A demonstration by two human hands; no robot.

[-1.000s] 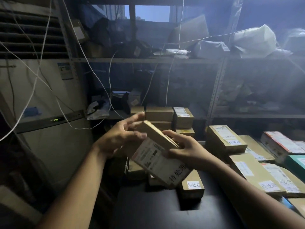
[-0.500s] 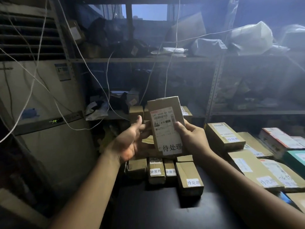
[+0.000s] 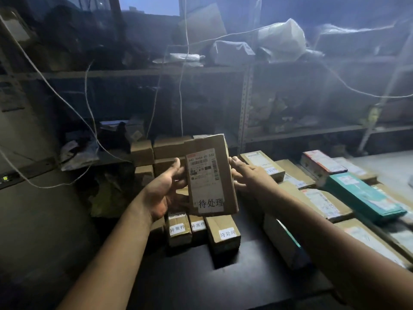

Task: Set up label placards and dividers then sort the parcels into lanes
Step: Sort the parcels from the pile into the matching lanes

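Note:
I hold a flat cardboard parcel (image 3: 210,175) upright in front of me, its shipping label and a white slip with Chinese characters facing me. My left hand (image 3: 163,191) grips its left side, thumb on the front and fingers behind. My right hand (image 3: 250,175) is at the parcel's right edge and touches it only with the tips of its extended fingers. Below the parcel, small labelled boxes (image 3: 178,231) stand in a row on the dark table (image 3: 201,276), the rightmost one (image 3: 223,233) bearing the same characters.
Several flat parcels lie along the table's right side, among them a teal one (image 3: 362,195). Brown boxes (image 3: 143,151) are stacked behind my hands. Metal shelving (image 3: 245,108) with bags and boxes fills the back. White cables (image 3: 181,86) hang down in front of it.
The parcel was turned from tilted to upright with its label toward me and lifted slightly. My right hand has loosened from a grip to a fingertip touch on the edge.

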